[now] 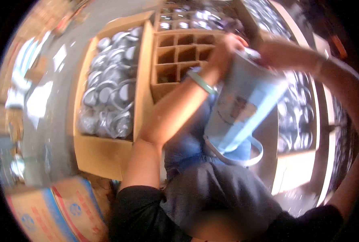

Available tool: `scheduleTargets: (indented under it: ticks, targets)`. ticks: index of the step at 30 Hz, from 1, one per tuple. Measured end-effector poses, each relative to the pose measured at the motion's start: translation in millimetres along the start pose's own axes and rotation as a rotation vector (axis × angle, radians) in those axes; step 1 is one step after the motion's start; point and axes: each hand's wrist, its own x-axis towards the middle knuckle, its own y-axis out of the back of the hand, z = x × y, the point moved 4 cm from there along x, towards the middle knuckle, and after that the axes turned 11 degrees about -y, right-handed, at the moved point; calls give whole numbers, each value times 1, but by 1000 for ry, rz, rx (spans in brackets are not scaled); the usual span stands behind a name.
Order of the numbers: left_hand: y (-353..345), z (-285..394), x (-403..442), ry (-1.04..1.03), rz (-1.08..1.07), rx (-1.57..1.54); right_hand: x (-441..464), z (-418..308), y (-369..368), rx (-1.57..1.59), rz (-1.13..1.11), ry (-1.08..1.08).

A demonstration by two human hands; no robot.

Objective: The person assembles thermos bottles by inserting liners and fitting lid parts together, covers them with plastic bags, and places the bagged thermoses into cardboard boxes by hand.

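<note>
A pale blue, tapered container (244,109) with a printed picture is held tilted in front of my body. A white curved band (254,155), like a carrying handle, loops at its lower end. My left hand (230,43) is closed at the container's upper end, below a green bangle (201,82) on the wrist. My right hand (270,56) is at the same end, beside a small silvery part (250,52). Motion blur smears its fingers, so its grip is unclear.
Left of me stands an open carton (144,76) of shiny metal pieces, some plastic-wrapped. A divided carton (160,56) is ahead, with several open cells. More cartons of metal parts (296,109) line the right. A printed carton (62,209) lies lower left on the floor.
</note>
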Motion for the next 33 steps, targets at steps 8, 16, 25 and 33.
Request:
scheduleTargets:
  ticks: [8, 16, 25, 33]
  targets:
    - [30, -12, -23, 504, -21, -1170, -37, 62, 2, 808, 402, -581]
    - [87, 23, -52, 378, -97, -1481, -140, 149, -319, 816, -56, -825]
    - [100, -6, -54, 333, -58, -1381, -19, 38, -276, 1101, 700, -632]
    - [92, -2, -53, 581, 73, -1526, 204, -20, -219, 590, -330, 42]
